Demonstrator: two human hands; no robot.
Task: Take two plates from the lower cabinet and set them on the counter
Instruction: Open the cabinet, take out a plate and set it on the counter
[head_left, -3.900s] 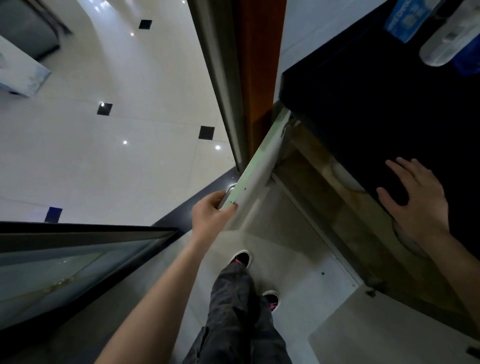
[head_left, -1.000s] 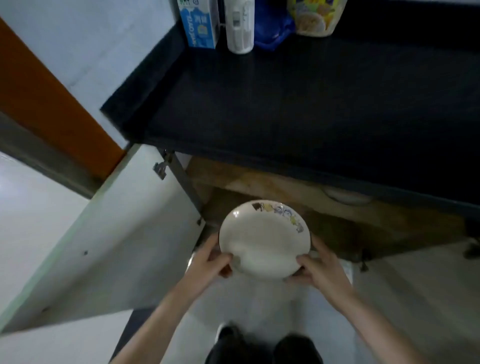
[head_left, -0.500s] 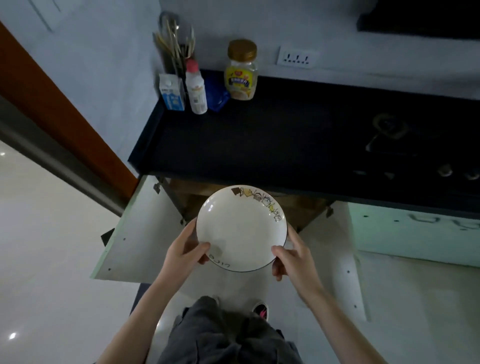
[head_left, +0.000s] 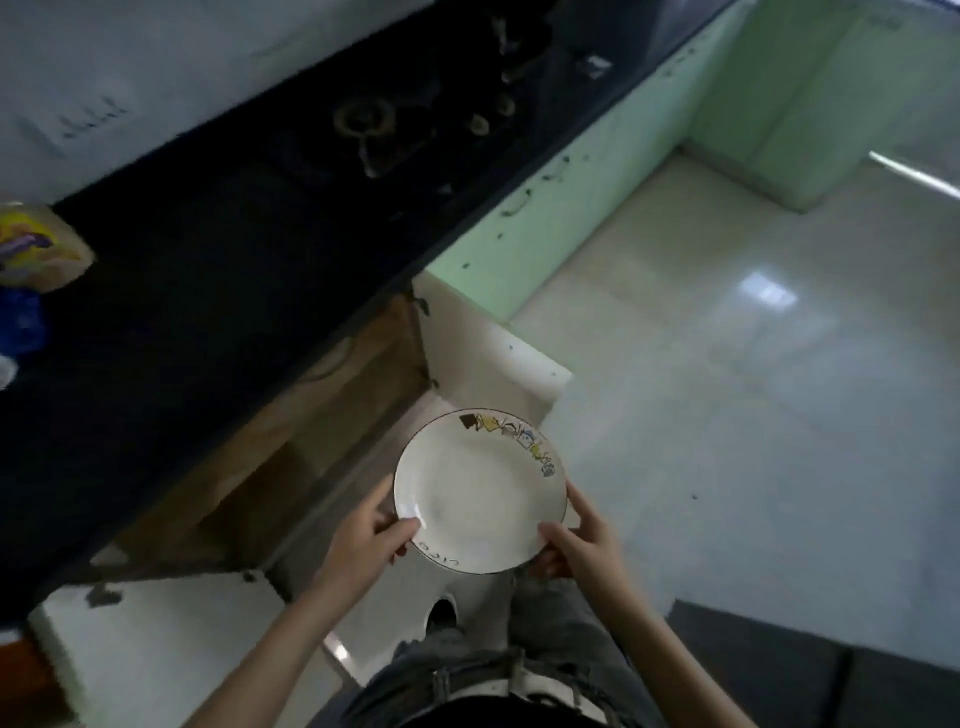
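A white plate (head_left: 480, 493) with a thin dark rim and small cartoon figures along its far edge is held level in front of my waist. My left hand (head_left: 363, 540) grips its near-left rim and my right hand (head_left: 582, 545) grips its near-right rim. Whether a second plate sits under it I cannot tell. The plate hovers over the floor, to the right of the open lower cabinet (head_left: 291, 447). The black counter (head_left: 197, 270) runs diagonally above the cabinet, to the upper left.
Two white cabinet doors stand open, one to the right (head_left: 483, 353) and one at the lower left (head_left: 156, 639). A gas hob (head_left: 395, 130) sits in the counter further along. A yellow-labelled jar (head_left: 36, 249) stands at the left edge. Green cabinet fronts (head_left: 571, 197) line the pale tiled floor.
The view has swung right and tilted, so the counter now runs diagonally. Both hands keep hold of the plate, which sits lower and further right in view.
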